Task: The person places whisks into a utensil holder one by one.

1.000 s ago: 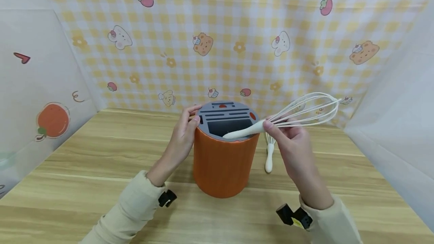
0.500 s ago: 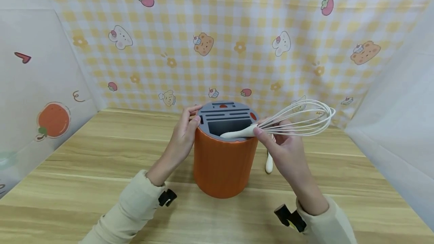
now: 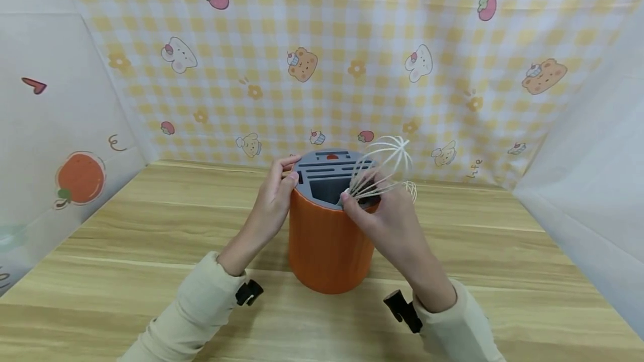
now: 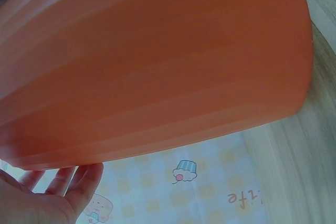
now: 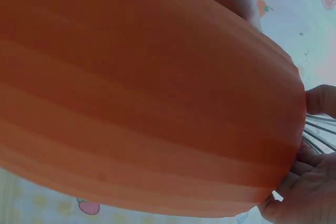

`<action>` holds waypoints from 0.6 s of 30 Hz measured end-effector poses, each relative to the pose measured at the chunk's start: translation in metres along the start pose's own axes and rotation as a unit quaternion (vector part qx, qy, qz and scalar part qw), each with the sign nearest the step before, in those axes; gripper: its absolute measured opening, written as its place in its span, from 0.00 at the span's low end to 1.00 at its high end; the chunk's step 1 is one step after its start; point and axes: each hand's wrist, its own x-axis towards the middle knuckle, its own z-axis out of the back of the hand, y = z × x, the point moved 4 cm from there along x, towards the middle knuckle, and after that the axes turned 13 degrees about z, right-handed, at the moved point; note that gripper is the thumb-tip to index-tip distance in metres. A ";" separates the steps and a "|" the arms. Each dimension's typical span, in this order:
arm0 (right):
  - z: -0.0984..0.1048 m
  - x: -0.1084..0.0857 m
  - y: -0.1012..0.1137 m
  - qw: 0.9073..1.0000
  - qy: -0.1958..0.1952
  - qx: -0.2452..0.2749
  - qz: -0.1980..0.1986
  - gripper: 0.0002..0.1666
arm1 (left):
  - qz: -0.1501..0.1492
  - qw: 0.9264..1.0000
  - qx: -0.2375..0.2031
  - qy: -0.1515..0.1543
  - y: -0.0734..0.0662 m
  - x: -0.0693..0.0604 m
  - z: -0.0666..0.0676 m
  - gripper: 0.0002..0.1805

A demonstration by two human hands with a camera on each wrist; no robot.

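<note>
An orange round utensil holder with a grey slotted top stands upright on the table. My left hand holds its left side, thumb by the rim and fingers around the back. In the left wrist view those fingers touch the orange wall. My right hand pinches a white balloon whisk near the base of its wires, over the top's large opening. The whisk's wires point up; its handle is hidden in the opening. In the right wrist view some wires show between thumb and fingers.
A second, smaller whisk lies on the wooden table to the right of the holder, mostly hidden behind my right hand. A yellow checked cloth hangs behind, with white side panels.
My right hand has moved left and tilted the whisk from nearly level to upright, its handle sinking into the holder's opening. The left hand and holder have hardly moved.
</note>
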 end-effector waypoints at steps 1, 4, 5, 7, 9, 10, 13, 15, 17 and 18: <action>-0.001 0.000 0.000 1.000 0.003 -0.007 0.001 0.14 | 0.000 1.000 0.000 0.000 0.000 0.000 0.000 0.21; -0.002 0.000 -0.001 1.000 0.013 -0.019 0.001 0.20 | -0.001 1.000 -0.005 0.001 0.000 -0.001 -0.001 0.21; -0.002 0.000 -0.001 1.000 0.017 -0.014 0.001 0.22 | 0.000 1.000 -0.006 0.002 0.000 -0.001 -0.001 0.21; -0.001 0.000 -0.002 1.000 0.025 -0.007 0.002 0.25 | 0.002 1.000 -0.010 0.005 0.000 -0.001 -0.001 0.21; -0.001 0.000 -0.002 0.999 0.035 -0.003 0.004 0.27 | 0.003 1.000 -0.013 0.007 0.000 -0.001 -0.001 0.21; -0.001 0.000 -0.002 0.999 0.042 -0.003 0.004 0.28 | 0.004 1.000 -0.013 0.007 0.000 -0.001 -0.001 0.21; -0.001 0.000 0.000 0.997 0.066 -0.026 0.017 0.31 | 0.004 1.000 -0.008 0.003 0.000 -0.001 -0.001 0.21; -0.001 -0.001 0.001 0.995 0.086 -0.045 0.024 0.32 | 0.002 1.000 -0.004 -0.001 -0.001 -0.001 -0.001 0.21; -0.001 -0.001 0.002 0.992 0.102 -0.065 0.035 0.34 | 0.001 1.000 -0.001 -0.005 -0.001 -0.001 0.000 0.21; -0.001 -0.002 0.002 0.991 0.109 -0.073 0.037 0.36 | 0.000 1.000 -0.001 -0.005 -0.001 -0.001 0.000 0.21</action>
